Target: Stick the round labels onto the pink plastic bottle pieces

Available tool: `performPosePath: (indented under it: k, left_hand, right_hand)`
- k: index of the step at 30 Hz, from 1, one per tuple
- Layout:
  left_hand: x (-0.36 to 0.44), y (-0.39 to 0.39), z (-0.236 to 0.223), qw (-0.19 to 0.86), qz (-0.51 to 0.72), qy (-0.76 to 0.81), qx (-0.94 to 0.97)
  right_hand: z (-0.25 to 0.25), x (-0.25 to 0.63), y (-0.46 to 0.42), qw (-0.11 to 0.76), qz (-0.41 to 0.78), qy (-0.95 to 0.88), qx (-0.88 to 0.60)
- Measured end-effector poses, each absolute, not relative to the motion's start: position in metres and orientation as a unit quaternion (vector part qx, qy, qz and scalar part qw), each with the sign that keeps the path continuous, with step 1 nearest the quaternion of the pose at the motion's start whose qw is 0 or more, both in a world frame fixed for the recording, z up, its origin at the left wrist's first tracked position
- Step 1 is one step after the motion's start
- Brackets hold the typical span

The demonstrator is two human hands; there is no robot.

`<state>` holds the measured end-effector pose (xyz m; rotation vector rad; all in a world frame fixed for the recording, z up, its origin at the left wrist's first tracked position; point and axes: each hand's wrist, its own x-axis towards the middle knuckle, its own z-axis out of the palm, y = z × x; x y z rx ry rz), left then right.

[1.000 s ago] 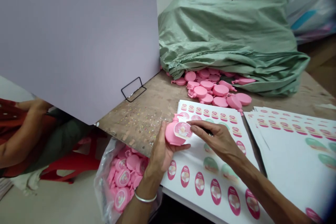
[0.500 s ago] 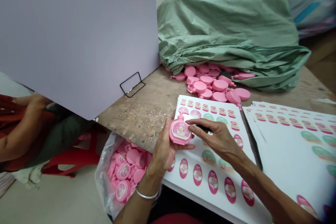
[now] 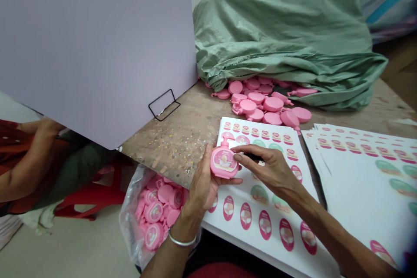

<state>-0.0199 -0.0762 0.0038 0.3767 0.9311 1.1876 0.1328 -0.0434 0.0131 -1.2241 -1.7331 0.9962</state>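
Observation:
In my left hand I hold a small pink pump bottle upright, its label facing me. The bottle has a flat round body, and the label on it carries a picture and white lettering. My right hand is closed, with the thumb and index fingertips at the bottle's right edge. A slim black tool shows between its fingers; most of it is hidden, so its kind is unclear. Under both hands lies a stack of sticker sheets with pink and green printed stickers.
Another sticker sheet stack lies on the right. Plain pink bottles spill from a green sack behind. A clear plastic bag with labelled bottles stands below the table edge. A grey panel and a seated person are left.
Almost nothing differs. Both hands stay at the bottle, with the right fingertips still at its edge; the view has shifted very slightly.

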Motion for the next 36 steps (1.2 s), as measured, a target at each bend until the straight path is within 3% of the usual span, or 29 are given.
performPosePath:
  k: [19, 27, 36]
  left_hand:
    - [-0.02, -0.076, 0.006, 0.699, 0.55, 0.416, 0.186]
    - [-0.021, -0.074, 0.001, 0.669, 0.55, 0.455, 0.207]
    - [-0.019, -0.073, 0.004, 0.686, 0.546, 0.433, 0.211]
  right_hand:
    - [0.016, 0.134, -0.044, 0.372, 0.385, -0.693, -0.483]
    - [0.018, 0.14, -0.043, 0.359, 0.488, -0.622, -0.496]
    - [0.02, 0.132, -0.048, 0.364, 0.421, -0.655, -0.511]
